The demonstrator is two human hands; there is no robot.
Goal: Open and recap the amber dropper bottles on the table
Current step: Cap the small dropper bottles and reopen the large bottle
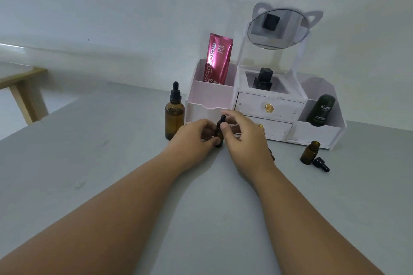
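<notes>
Near the middle of the grey tabletop (111, 151), both hands meet around a small amber dropper bottle (219, 139) standing upright. The left hand (192, 138) curls round its body from the left, fingers wrapped close. The right hand (243, 138) comes in from the right, its thumb and curled forefinger pinching the bottle's black dropper cap (222, 120); its other fingers are loosely bent behind. The hands hide most of the bottle.

Just left of the left hand stands a tall amber dropper bottle (175, 113), capped. Well to the right, an open amber bottle (309, 153) stands with no cap; a loose dropper cap (321, 164) lies on its side, touching or just beside its base.

Right behind the hands, along the tabletop's far edge, a white drawer organizer (268, 104) blocks the space beyond. Its left bin holds a pink Glad2Glow tube (218, 57), its middle well a black perfume bottle (263, 79), its right bin a dark Kahf bottle (320, 110). A round cat-eared mirror (278, 28) rises above. Off the tabletop's left edge stands a wooden stool (22, 87).
</notes>
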